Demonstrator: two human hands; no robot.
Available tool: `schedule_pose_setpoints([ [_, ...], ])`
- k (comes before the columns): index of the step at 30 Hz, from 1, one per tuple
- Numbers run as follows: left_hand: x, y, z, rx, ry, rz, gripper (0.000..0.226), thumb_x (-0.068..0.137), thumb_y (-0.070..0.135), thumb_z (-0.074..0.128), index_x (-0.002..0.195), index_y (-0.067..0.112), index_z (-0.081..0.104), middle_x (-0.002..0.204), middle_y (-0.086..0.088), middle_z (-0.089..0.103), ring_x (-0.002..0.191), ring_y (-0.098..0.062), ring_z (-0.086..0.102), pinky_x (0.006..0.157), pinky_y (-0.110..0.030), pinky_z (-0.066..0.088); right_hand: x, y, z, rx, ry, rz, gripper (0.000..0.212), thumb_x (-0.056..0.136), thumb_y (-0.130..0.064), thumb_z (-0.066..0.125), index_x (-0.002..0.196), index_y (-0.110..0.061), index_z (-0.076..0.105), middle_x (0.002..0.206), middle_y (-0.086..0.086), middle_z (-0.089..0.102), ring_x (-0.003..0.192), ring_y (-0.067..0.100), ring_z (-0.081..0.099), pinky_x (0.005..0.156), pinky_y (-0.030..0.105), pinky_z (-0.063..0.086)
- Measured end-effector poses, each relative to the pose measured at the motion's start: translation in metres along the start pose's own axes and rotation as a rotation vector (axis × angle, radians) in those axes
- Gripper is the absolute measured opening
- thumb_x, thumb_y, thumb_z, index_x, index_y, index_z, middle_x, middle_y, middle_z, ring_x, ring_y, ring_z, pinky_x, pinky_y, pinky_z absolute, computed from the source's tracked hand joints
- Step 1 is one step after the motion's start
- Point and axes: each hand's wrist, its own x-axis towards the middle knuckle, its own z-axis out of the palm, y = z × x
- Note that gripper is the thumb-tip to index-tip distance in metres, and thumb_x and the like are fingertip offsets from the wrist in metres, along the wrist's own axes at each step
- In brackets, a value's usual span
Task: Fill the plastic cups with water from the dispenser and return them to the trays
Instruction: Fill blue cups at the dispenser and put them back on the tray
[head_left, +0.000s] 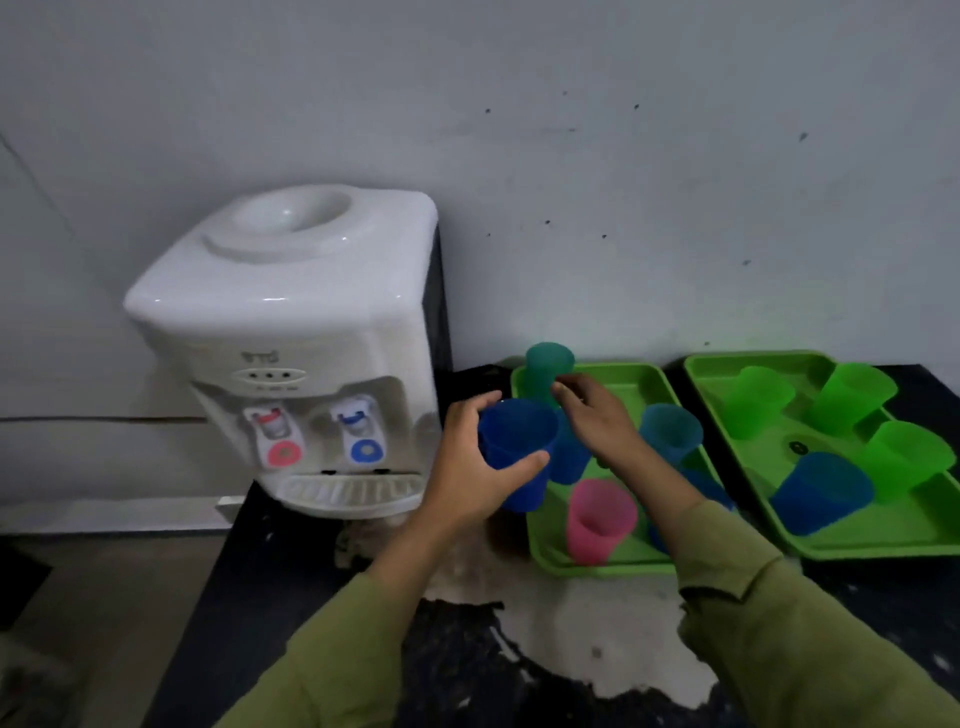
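Against a grey wall, the dispenser (291, 353) sits left of centre. The left hand (467, 467) grips an upright blue cup (514, 452), nearer the taps; the right hand (597, 421), half-open and empty, hovers over the left tray (644, 379).

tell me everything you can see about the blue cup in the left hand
The blue cup is a tapered tumbler of what looks like translucent plastic, wider at the rim than at the base. It stands about upright, tilted slightly, with its mouth open upward; whether it holds water cannot be told. The left hand grips its side, thumb at the near wall and fingers round the far rim. It hangs at the left edge of the nearer green tray, between the tray and the dispenser. Another blue cup sits right behind it.
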Motion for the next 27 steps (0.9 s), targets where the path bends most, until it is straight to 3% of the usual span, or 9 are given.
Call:
schedule_pose_setpoints([
  [3, -0.028, -0.031, -0.027, 0.002, -0.037, -0.096, 0.086, 0.056, 0.057, 0.074, 0.13, 0.03, 0.039, 0.129, 0.009, 0.042, 0.118, -0.007, 0.048, 0.099, -0.034, 0.048, -0.016, -0.021, 0.037, 0.063, -0.029, -0.008, 0.043, 0.094, -0.027, 0.05, 0.133, -0.009, 0.046, 0.131, 0.013, 0.056, 0.121, 0.022, 0.052, 0.089, 0.017, 0.035],
  [5, -0.043, -0.049, -0.045, 0.002, -0.065, -0.15, 0.087, 0.056, 0.057, 0.074, 0.13, 0.029, 0.038, 0.131, 0.007, 0.042, 0.12, -0.01, 0.048, 0.098, -0.039, 0.049, -0.024, -0.033, 0.057, 0.112, -0.05, -0.014, 0.048, 0.094, -0.027, 0.051, 0.137, -0.012, 0.04, 0.134, 0.012, 0.053, 0.123, 0.021, 0.051, 0.092, 0.016, 0.035],
  [9, -0.062, -0.081, -0.082, 0.02, -0.097, -0.205, 0.077, 0.066, 0.043, 0.08, 0.129, 0.028, 0.039, 0.132, 0.007, 0.04, 0.122, -0.013, 0.046, 0.098, -0.038, 0.048, -0.038, -0.051, 0.094, 0.159, -0.088, -0.014, 0.055, 0.094, -0.025, 0.051, 0.144, -0.014, 0.03, 0.142, 0.014, 0.044, 0.13, 0.022, 0.045, 0.099, 0.024, 0.034],
  [12, -0.068, -0.101, -0.108, 0.036, -0.048, -0.247, 0.076, 0.067, 0.038, 0.08, 0.131, 0.024, 0.04, 0.134, 0.005, 0.039, 0.123, -0.013, 0.043, 0.097, -0.029, 0.046, -0.043, -0.061, 0.115, 0.183, -0.077, -0.006, 0.057, 0.093, -0.024, 0.052, 0.144, -0.017, 0.028, 0.143, 0.013, 0.044, 0.131, 0.022, 0.044, 0.102, 0.027, 0.035],
  [16, -0.068, -0.119, -0.141, 0.059, 0.061, -0.315, 0.077, 0.068, 0.033, 0.081, 0.132, 0.015, 0.041, 0.136, -0.002, 0.04, 0.125, -0.018, 0.042, 0.092, -0.024, 0.04, -0.05, -0.075, 0.134, 0.202, -0.026, -0.029, 0.055, 0.092, -0.024, 0.053, 0.142, -0.018, 0.031, 0.136, 0.009, 0.051, 0.123, 0.023, 0.05, 0.091, 0.024, 0.038],
  [20, -0.056, -0.133, -0.167, 0.051, 0.152, -0.357, 0.079, 0.068, 0.027, 0.082, 0.132, 0.006, 0.042, 0.135, -0.009, 0.044, 0.123, -0.024, 0.046, 0.091, -0.028, 0.04, -0.051, -0.079, 0.141, 0.207, 0.043, -0.003, 0.056, 0.092, -0.026, 0.054, 0.142, -0.019, 0.03, 0.135, 0.009, 0.053, 0.12, 0.025, 0.052, 0.087, 0.024, 0.038],
  [27, -0.029, -0.135, -0.188, -0.015, 0.198, -0.318, 0.053, 0.064, 0.014, 0.084, 0.104, 0.011, 0.051, 0.106, -0.004, 0.057, 0.097, -0.02, 0.057, 0.078, -0.029, 0.047, -0.056, -0.078, 0.15, 0.204, 0.077, -0.03, 0.056, 0.091, -0.02, 0.055, 0.142, -0.021, 0.031, 0.134, 0.006, 0.053, 0.12, 0.024, 0.053, 0.091, 0.027, 0.041],
])
